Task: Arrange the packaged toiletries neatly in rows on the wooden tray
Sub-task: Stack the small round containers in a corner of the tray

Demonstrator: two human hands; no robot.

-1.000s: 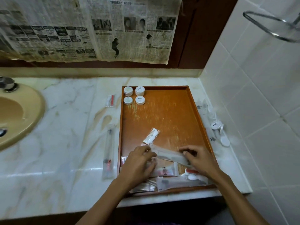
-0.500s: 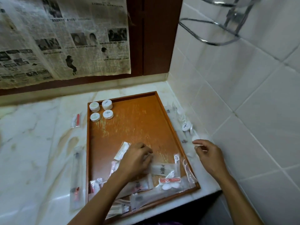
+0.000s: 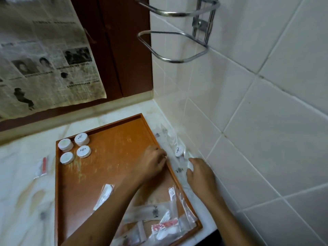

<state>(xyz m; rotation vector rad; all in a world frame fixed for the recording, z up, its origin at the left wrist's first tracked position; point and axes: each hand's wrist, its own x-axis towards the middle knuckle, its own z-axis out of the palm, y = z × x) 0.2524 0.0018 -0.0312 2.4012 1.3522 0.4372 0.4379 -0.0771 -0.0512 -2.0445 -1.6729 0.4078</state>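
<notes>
- The left hand (image 3: pixel 154 161) reaches over the right edge of the wooden tray (image 3: pixel 99 174), fingers curled at a clear packet (image 3: pixel 174 166) — it seems to pinch it, but it's blurry.
- The right hand (image 3: pixel 198 172) rests on that packet, fingers loosely bent.
- Four white round tubs (image 3: pixel 75 150) sit in the tray's far left corner.

2 bare forearms with no sleeve in view, left hand (image 3: pixel 154 163) and right hand (image 3: pixel 199 173) ungloved.

Scuffed wooden tray (image 3: pixel 113 167), clear glossy plastic packets (image 3: pixel 160 213), marble-looking counter (image 3: pixel 23 174), shiny metal rack (image 3: pixel 177 47).
</notes>
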